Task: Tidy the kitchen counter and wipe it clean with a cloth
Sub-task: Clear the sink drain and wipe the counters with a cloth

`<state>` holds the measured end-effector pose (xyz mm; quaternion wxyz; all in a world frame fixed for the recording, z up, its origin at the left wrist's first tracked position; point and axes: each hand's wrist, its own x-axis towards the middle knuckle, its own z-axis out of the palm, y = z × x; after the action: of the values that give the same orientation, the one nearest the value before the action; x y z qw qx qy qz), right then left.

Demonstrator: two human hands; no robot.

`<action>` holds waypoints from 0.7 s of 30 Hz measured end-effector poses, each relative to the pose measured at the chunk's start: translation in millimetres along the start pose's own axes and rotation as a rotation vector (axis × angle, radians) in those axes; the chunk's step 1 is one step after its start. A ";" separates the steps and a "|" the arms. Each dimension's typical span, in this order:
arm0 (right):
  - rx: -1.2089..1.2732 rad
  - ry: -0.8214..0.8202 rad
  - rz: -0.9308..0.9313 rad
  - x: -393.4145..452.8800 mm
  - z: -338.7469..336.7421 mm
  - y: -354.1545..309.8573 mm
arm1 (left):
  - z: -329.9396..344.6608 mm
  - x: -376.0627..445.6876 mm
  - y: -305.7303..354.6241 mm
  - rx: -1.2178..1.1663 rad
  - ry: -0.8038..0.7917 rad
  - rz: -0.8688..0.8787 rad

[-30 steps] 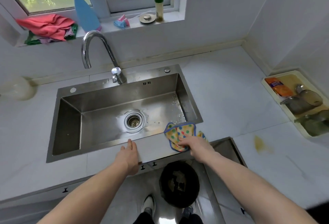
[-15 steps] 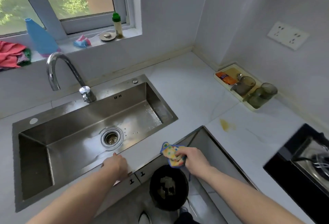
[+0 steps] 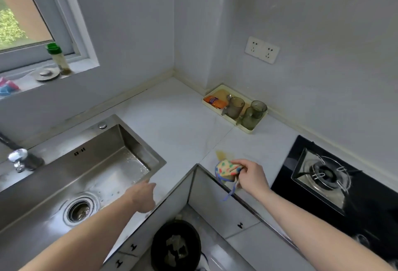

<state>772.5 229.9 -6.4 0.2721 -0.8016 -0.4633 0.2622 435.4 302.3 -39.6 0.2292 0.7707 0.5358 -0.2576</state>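
My right hand (image 3: pixel 252 177) grips a bunched yellow cloth (image 3: pixel 226 170) with coloured dots and blue trim, held at the inner corner of the white L-shaped counter (image 3: pixel 178 124). A yellow-brown stain (image 3: pixel 221 154) lies on the counter just beyond the cloth. My left hand (image 3: pixel 143 195) rests on the counter's front edge beside the steel sink (image 3: pixel 103 169), fingers loosely apart, holding nothing.
A cream tray (image 3: pixel 216 90) with dark glass mugs (image 3: pixel 247 110) and an orange packet stands against the right wall. A black gas hob (image 3: pixel 329 176) sits at right. A black bin (image 3: pixel 175 247) stands on the floor below. A green-capped bottle (image 3: pixel 58 59) and a drain plug sit on the windowsill.
My view has swung right. My right hand lifted the cloth off the sink's front edge and carried it right to the counter corner near the stain. My left hand stayed by the sink.
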 end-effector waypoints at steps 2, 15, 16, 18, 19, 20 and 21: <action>0.017 0.070 0.099 13.3 -21.5 16.0 | -5.1 13.1 19.2 0.006 -0.003 0.017; -0.300 -0.282 0.283 80.8 -9.7 102.3 | -5.9 63.5 50.7 -0.015 -0.024 0.065; -0.306 -0.314 0.279 86.7 -8.4 104.4 | -3.6 66.3 49.1 -0.015 -0.030 0.066; -0.353 -0.341 0.267 100.3 -10.4 107.0 | 0.7 71.9 47.2 -0.008 -0.057 0.057; -0.394 -0.351 0.247 107.7 -11.8 109.4 | 1.7 73.7 47.1 -0.008 -0.069 0.053; -0.433 -0.362 0.224 117.1 -12.2 112.2 | 2.2 75.3 48.2 -0.008 -0.078 0.046; -0.440 -0.369 0.208 127.9 -13.4 114.5 | 1.9 77.3 49.0 -0.007 -0.084 0.041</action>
<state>905.6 292.2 -96.1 -0.0253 -0.8233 -0.4658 0.3234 504.1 340.0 -86.9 0.2594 0.7692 0.5107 -0.2832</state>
